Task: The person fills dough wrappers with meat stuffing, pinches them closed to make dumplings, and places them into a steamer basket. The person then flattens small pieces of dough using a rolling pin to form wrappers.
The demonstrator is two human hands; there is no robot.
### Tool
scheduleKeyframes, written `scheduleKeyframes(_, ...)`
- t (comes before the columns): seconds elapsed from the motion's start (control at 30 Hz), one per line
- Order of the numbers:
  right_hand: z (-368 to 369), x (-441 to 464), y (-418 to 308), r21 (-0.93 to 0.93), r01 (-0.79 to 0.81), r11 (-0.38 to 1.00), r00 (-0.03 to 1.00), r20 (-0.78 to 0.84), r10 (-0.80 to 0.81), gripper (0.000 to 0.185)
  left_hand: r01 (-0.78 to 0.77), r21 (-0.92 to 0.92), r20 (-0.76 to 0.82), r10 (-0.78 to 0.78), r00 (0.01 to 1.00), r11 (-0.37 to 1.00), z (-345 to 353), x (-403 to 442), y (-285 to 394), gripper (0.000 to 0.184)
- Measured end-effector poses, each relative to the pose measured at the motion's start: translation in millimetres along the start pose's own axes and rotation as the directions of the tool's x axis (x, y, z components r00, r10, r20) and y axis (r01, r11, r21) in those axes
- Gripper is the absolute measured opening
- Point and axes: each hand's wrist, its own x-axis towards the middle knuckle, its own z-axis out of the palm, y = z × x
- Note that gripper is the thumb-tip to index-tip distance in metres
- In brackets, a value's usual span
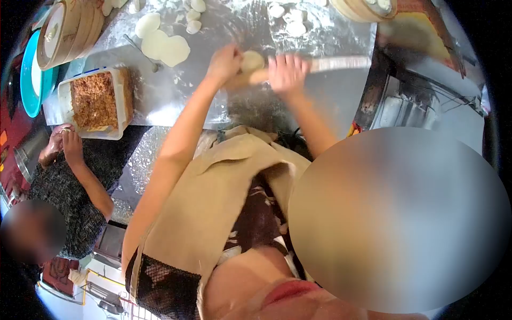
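Where the right hand (288, 74) grips: rolling pin (338, 64), fingers curled over it, crowding the near edge of the dough disc (253, 61).
Dough disc: beside the left hand (226, 63); probably light, soft, easily torn, best held by its rim.
Left hand: curled; blur hides whether it pinches.
Beyond the right hand: dough lumps (295, 28).
Left of the left hand: flat wrappers (172, 49), then a filling tub (65, 101).

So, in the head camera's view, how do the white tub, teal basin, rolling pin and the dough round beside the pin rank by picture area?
1. Tub
2. Basin and rolling pin: too close to rank; both are partly hidden
3. Dough round, partly hidden too but clearly smallest
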Motion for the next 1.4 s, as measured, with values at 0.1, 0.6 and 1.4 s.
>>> scheduleKeyframes(0.1,-7.5,30.8,-11.0,0.009,-0.059,0.998,0.997,-0.052,0.059,0.040,0.074,-0.084,0.012,-0.073,0.997,0.994,12.2,-10.6,-11.4,0.027)
scheduleKeyframes(0.6,-6.1,-13.8,8.3,-0.043,0.267,0.963,0.922,-0.280,-0.268,0.017,-0.158,-0.079,-0.443,0.107,0.890,0.984,1.9,-19.9,-41.8,0.020)
scheduleKeyframes(1.4,1.5,-25.5,-23.6,-0.112,0.110,0.988,0.917,-0.372,-0.145,0.012,-0.056,-0.374,-0.123,0.010,0.992,0.926,-25.4,-49.7,-55.8,0.038)
